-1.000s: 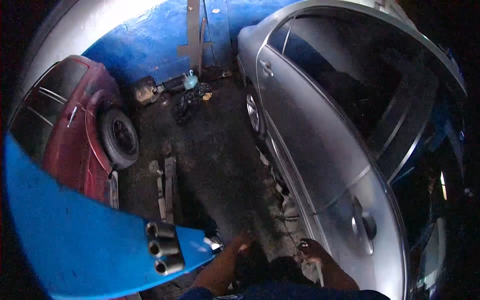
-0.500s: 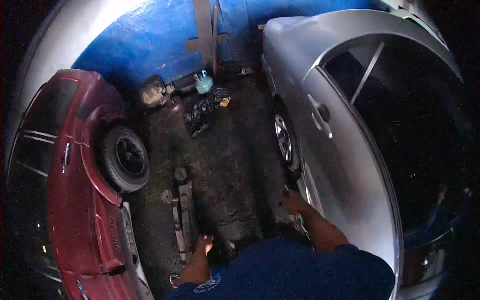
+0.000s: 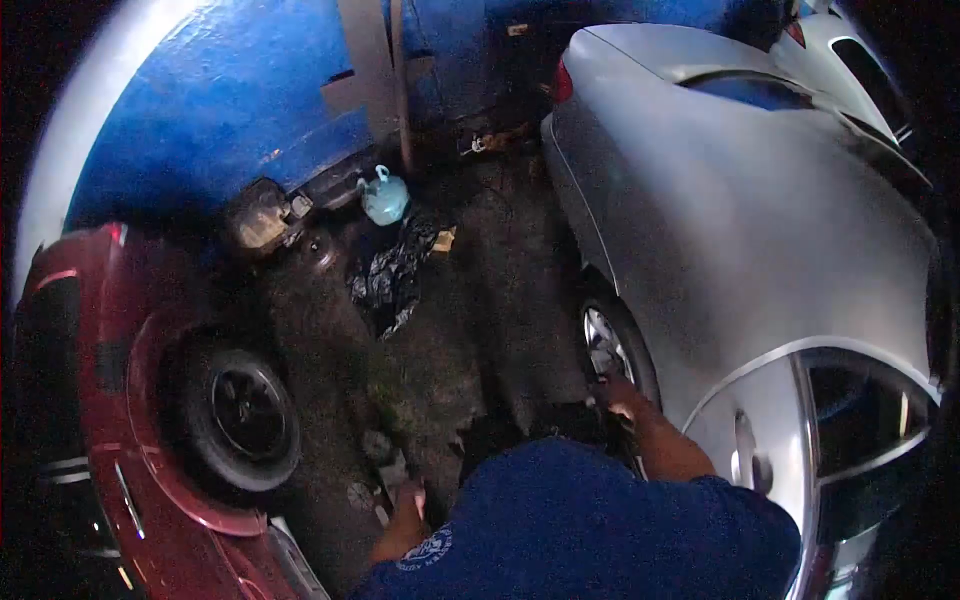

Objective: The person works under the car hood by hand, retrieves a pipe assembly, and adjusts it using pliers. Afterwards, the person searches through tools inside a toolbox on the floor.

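Note:
My right hand (image 3: 618,395) hangs low beside the rear wheel (image 3: 606,345) of a silver car (image 3: 720,220), its dim fingers overlapping the tyre's lower edge. Whether it touches the tyre or holds anything is too dark to tell. On the other side my left hand (image 3: 408,503) is held low at my side. In this view it overlaps a long floor jack (image 3: 388,465) on the ground. Blur hides its fingers, and contact with the jack cannot be made out.
A red car (image 3: 105,400) with a black wheel (image 3: 245,405) stands at left. Ahead on the dark floor lie a black plastic bag (image 3: 390,285), a light-blue gas cylinder (image 3: 385,197) and a dirty tank-like part (image 3: 262,225). Behind them rises a blue wall (image 3: 230,100).
I have moved forward toward the blue wall, and the view has turned a little. My right hand has come from behind the silver car's rear wheel to beside it.

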### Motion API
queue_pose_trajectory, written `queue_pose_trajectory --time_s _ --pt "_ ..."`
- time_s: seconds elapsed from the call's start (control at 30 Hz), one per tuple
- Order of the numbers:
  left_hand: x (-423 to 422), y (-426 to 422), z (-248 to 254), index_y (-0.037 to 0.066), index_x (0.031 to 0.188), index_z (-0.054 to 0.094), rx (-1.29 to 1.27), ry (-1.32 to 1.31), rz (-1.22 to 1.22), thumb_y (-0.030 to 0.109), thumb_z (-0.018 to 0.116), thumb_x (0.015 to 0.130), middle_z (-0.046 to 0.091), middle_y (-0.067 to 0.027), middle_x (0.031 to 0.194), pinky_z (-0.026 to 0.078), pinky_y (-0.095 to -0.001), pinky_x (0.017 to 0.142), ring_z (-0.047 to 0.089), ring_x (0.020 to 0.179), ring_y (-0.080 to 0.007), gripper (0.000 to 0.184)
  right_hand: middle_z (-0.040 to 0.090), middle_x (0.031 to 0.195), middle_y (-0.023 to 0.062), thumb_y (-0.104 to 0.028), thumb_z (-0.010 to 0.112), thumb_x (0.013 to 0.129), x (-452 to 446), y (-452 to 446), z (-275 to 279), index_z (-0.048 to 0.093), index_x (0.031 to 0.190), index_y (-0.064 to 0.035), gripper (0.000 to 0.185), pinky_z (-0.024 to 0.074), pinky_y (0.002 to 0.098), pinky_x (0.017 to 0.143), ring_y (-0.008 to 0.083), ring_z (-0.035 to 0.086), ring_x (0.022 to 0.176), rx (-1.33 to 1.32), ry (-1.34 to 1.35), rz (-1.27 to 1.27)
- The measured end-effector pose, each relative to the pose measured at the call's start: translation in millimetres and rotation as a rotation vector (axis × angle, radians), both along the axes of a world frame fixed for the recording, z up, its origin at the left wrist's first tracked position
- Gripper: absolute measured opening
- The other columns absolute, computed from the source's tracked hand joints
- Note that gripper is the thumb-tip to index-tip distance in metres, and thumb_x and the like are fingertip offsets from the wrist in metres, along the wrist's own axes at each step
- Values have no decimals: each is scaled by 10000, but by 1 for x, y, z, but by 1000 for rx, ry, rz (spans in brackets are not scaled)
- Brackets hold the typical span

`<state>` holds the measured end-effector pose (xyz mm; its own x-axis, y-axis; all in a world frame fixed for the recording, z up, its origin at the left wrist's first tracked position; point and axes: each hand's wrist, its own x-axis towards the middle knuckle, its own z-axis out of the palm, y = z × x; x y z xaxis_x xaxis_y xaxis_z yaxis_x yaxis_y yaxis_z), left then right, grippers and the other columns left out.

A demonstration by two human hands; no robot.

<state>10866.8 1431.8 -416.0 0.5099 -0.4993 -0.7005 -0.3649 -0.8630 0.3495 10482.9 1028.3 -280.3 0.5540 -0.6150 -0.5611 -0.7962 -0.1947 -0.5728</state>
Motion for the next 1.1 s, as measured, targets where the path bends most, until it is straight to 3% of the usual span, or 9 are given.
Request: queue_pose_trajectory --time_s 0.17,0.27,0.33,0.4,0.53,0.67,0.8,1.03,1.1 --pt "136 -355 93 25 1337 353 -299 278 306 283 544 882 491 -169 1269 441 -385 830 506 1125 -301 557 580 1141 169 -291 675 768 91 -97 69 554 1157 -55 471 452 375 850 295 576 1009 178 -249 -619" --pt "165 -534 149 10 1327 368 -280 338 415 298 575 868 504 -178 1256 436 -392 851 510 1121 -305 580 609 1097 135 -317 656 781 91 -171 -22 568 1150 -83 446 451 380 839 286 585 979 15 -104 -411" --pt "186 -614 130 -15 1267 438 -351 24 134 293 604 846 569 -185 1154 436 -396 829 583 959 -315 547 624 1067 120 -337 647 790 101 -232 -65 572 1150 -87 445 451 375 824 276 589 953 -413 130 102" --pt "211 -679 91 -19 1235 472 -448 211 123 296 602 847 561 -193 1161 431 -404 838 580 947 -314 516 627 1059 120 -339 648 797 141 -263 -72 557 1169 -78 463 453 366 803 258 588 938 -430 190 183" --pt "238 -766 47 -16 1204 509 -398 370 -50 299 612 837 545 -193 1188 426 -398 853 549 1020 -307 495 617 1074 128 -312 658 809 205 -351 -50 501 1229 -48 520 460 347 775 220 578 950 378 62 -748" --pt "270 -864 49 27 1188 538 -383 275 -2 323 601 837 538 -178 1210 420 -374 867 529 1061 -287 464 621 1067 130 -314 655 816 255 -421 0 479 1233 -8 547 473 320 797 211 585 989 371 52 -710" --pt "335 -986 -53 41 1201 527 -314 242 -21 328 601 839 538 -169 1211 420 -380 867 530 1060 -286 468 599 1110 160 -301 639 825 312 -505 37 456 1268 -19 556 475 336 831 240 588 1016 588 14 -888" --pt "432 -1180 -233 66 1223 508 -209 204 -26 337 599 842 537 -152 1213 419 -390 868 530 1057 -284 476 634 952 128 -237 617 802 230 -486 -89 591 1156 -204 356 462 396 801 244 577 993 -131 321 176" --pt "452 -1223 -271 73 1229 503 -181 196 -24 340 599 843 537 -147 1213 419 -393 869 531 1056 -283 479 588 925 89 -231 595 787 255 -511 -61 594 992 -119 234 457 379 827 224 557 907 -135 279 89"
